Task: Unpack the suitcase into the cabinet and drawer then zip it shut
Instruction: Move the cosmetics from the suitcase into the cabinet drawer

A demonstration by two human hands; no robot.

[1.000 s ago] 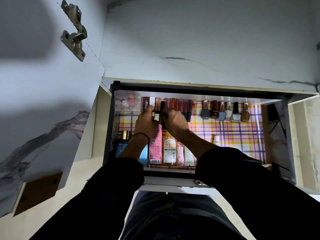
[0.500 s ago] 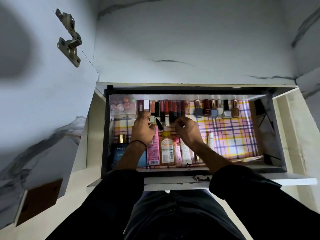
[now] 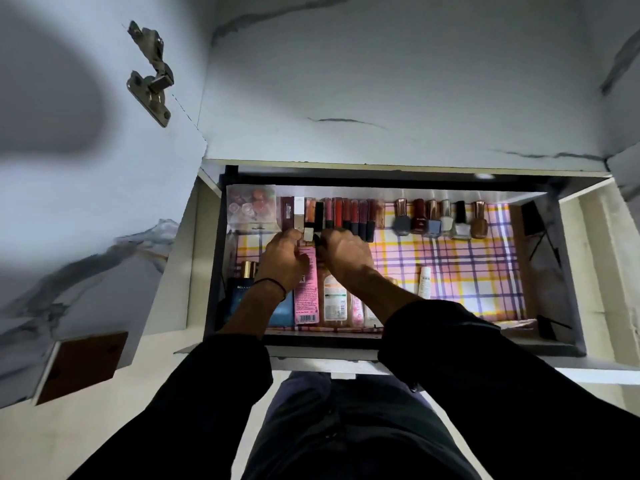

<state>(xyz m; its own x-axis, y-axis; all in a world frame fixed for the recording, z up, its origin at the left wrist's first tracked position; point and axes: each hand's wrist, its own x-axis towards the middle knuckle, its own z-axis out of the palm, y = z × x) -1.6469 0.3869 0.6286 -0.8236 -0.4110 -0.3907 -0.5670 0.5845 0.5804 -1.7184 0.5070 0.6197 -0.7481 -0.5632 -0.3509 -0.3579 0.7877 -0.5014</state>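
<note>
The drawer (image 3: 214, 271) stands open below me, lined with a plaid sheet (image 3: 467, 271). Along its back wall runs a row of lipsticks and glosses (image 3: 349, 214). My left hand (image 3: 282, 259) and my right hand (image 3: 346, 252) meet at the left part of that row. The left fingers pinch a pale-capped lipstick (image 3: 308, 233). Right beside it, the right fingers curl round a black lipstick tube (image 3: 318, 216). The suitcase is out of view.
Several nail polish bottles (image 3: 440, 221) stand at the back right. A clear box of small pots (image 3: 251, 206) fills the back left corner. A blue perfume bottle (image 3: 242, 292), pink box (image 3: 306, 296), orange-labelled bottle (image 3: 334, 299) and white tube (image 3: 424, 282) lie in front. An open cabinet door with a hinge (image 3: 150, 84) hangs at the left.
My right hand, which had drawn back to the right, has returned left to meet the left hand. The black tube that lay tilted between the hands is now at the row.
</note>
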